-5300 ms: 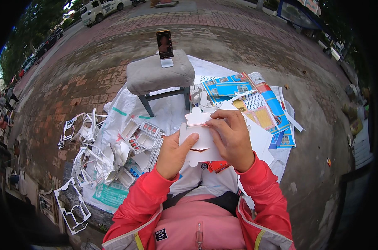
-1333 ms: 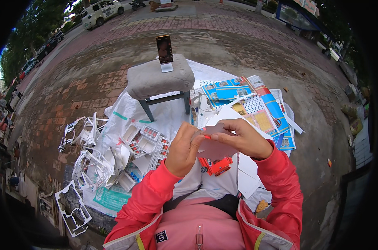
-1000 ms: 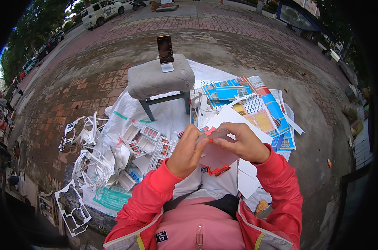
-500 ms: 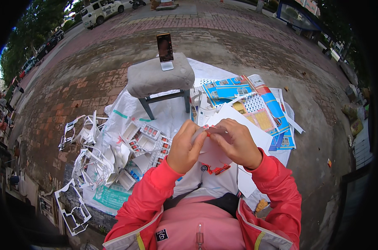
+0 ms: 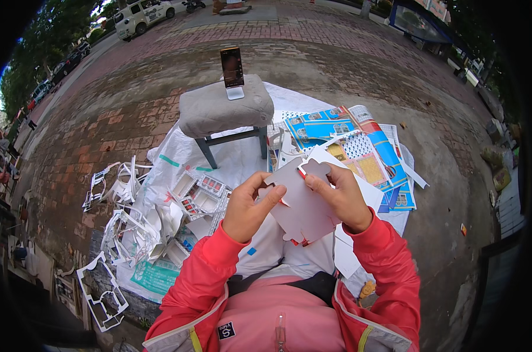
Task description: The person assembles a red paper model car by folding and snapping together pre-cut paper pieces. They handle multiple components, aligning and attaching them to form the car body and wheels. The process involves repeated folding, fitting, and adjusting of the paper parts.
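Observation:
Between my hands is a flat grey card sheet (image 5: 306, 212) with irregular cut edges, its plain side up and slits showing specks of red. My left hand (image 5: 249, 205) pinches its left edge between thumb and fingers. On the upper right, my right hand (image 5: 343, 198) grips a partly separated flap (image 5: 316, 169) with a red edge. The sheet is above my lap, over my white trousers (image 5: 260, 246). A small blue piece (image 5: 251, 251) rests on the left thigh. The fingers under the sheet are hidden.
To the left lie white card offcuts (image 5: 128, 226) and a grey-and-red model structure (image 5: 210, 193) on a white sheet. Ahead stands a padded stool (image 5: 225, 111) bearing a phone (image 5: 232, 69) on a stand. Blue printed sheets (image 5: 319, 127) and white boards (image 5: 366, 190) lie at right.
The sheet has swung from a steep tilt to lie flatter, showing its broad grey side. My hands have spread apart, and the red pieces seen on my lap are now out of sight.

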`<state>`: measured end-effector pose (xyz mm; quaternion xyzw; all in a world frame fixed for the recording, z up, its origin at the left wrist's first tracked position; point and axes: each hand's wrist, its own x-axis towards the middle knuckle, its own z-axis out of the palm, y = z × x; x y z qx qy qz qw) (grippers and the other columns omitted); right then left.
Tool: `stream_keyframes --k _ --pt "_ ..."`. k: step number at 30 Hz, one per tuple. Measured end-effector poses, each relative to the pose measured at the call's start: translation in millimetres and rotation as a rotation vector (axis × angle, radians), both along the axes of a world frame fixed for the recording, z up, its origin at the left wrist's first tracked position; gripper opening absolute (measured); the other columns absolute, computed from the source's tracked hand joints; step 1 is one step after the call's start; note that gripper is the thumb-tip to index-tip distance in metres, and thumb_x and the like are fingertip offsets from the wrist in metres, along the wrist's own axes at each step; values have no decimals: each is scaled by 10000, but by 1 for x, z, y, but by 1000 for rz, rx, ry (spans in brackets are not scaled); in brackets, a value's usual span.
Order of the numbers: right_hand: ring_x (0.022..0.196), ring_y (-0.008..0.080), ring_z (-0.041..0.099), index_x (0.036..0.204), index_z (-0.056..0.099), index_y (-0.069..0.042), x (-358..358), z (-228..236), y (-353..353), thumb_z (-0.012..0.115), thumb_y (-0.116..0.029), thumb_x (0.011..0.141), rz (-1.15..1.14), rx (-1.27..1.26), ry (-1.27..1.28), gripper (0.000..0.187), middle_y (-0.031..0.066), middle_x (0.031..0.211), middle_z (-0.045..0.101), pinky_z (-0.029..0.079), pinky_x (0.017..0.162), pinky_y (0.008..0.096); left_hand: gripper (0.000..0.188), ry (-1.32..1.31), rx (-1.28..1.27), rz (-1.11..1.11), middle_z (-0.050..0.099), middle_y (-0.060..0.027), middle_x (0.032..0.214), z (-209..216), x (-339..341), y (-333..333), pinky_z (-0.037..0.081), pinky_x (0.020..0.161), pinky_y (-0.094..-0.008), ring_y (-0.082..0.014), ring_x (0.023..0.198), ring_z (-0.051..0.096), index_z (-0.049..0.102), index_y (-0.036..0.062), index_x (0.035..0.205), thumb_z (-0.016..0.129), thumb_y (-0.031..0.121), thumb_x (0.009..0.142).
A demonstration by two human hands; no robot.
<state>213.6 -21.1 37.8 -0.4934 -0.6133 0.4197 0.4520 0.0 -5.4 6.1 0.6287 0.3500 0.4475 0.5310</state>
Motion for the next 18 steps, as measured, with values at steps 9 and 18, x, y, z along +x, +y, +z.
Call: stream_keyframes --k 9,18 --pt "711 80 564 971 627 41 -8 -7 -4 626 -214 942 -81 -61 239 257 45 821 631 462 619 243 282 -163 -80 5 669 -48 938 -7 5 -4 489 742 -242 -89 821 612 612 -7 1120 659 207 942" --pt "734 68 528 982 618 26 -17 -12 -11 617 -193 951 -114 -28 314 221 16 820 602 440 652 234 231 -234 -138 48 683 -56 892 0 9 -6 508 666 -225 -93 759 637 628 -12 1057 685 168 924"
